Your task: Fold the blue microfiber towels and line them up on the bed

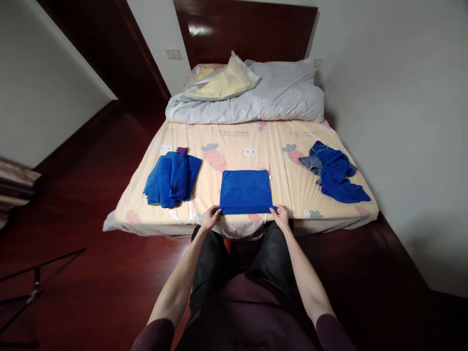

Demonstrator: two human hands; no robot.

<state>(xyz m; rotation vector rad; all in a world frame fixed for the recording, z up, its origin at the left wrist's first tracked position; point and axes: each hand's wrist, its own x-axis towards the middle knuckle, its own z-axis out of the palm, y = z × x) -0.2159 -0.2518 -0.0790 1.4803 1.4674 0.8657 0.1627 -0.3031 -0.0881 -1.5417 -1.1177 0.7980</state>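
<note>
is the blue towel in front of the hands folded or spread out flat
Folded. The blue towel lies as a neat rectangle with a doubled near edge, which the left hand and right hand grip at its corners on the bed.

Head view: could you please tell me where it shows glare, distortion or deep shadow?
Head view: glare streaks the glossy dark wooden headboard; wide-angle distortion bows the walls and the cream carrot-print bed sheet; the dark red wooden floor is dim; the folded blue towel is sharp.

fingertips of both hands hidden under blue towel (pixel 246 191) edge
</note>
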